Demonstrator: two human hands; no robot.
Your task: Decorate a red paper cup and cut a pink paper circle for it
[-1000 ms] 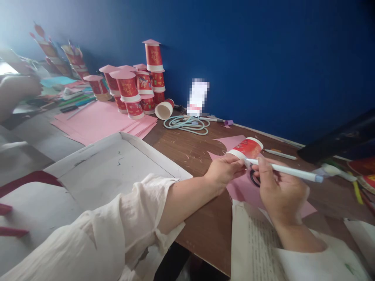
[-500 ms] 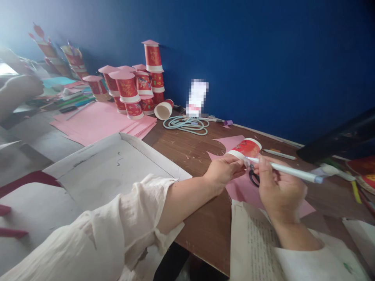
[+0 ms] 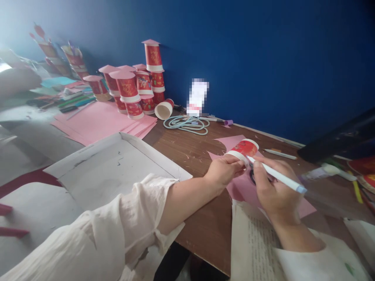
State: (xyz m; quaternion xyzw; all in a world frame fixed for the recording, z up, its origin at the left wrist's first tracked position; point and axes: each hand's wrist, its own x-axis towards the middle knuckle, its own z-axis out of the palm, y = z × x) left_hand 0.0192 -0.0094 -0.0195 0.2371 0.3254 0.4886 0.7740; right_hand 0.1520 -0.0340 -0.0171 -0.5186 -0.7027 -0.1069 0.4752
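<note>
A red paper cup (image 3: 245, 146) with a white rim is tilted on its side over pink paper. Its rim end is pinched between the fingers of my left hand (image 3: 225, 171). My right hand (image 3: 278, 191) grips a white marker pen (image 3: 281, 177), whose tip points at the cup's side close to the rim; whether it touches I cannot tell. Below the cup, partly hidden by my right hand, shows the dark handle of what look like scissors (image 3: 252, 176). They rest on the cut pink paper (image 3: 240, 188).
Stacked red cups (image 3: 128, 88) with pink paper tops stand at the back left, beside pink sheets (image 3: 93, 121). A coiled pale cable (image 3: 187, 127) lies before a blurred phone (image 3: 197, 97). At right are another pen (image 3: 280, 154) and a black cylinder (image 3: 336, 136). Someone's arm (image 3: 20, 84) shows far left.
My right hand has shifted slightly, and the pen now slopes more steeply, its back end lower and further left. The cup has moved very slightly in my left hand. The other person's arm has moved.
</note>
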